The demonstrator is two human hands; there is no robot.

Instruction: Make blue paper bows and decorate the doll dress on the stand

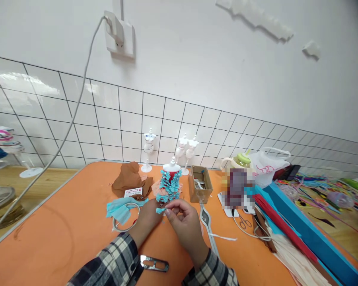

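A small dress form (172, 167) stands on the orange mat in front of me, dressed in a red bodice with turquoise ruffles (169, 186) and peach fabric around its lower part. My right hand (183, 222) is closed, thumb and forefinger pinching a small turquoise fabric piece (160, 210) just below the ruffles. My left hand (150, 217) reaches to the bottom of the dress form; its fingers are hidden, so its grip cannot be made out. Left of it lie turquoise fabric (119, 210) and a ring-shaped roll (116, 226). Thread snips (154, 263) rest between my forearms.
Brown fabric (128, 178) and a small white box (133, 192) lie at left. Behind stand several white dress forms (149, 145). A cardboard box (193, 190), scissors (245, 222), a cup (243, 160) and fabric strips (289, 226) are at right. A cable (82, 87) hangs at left.
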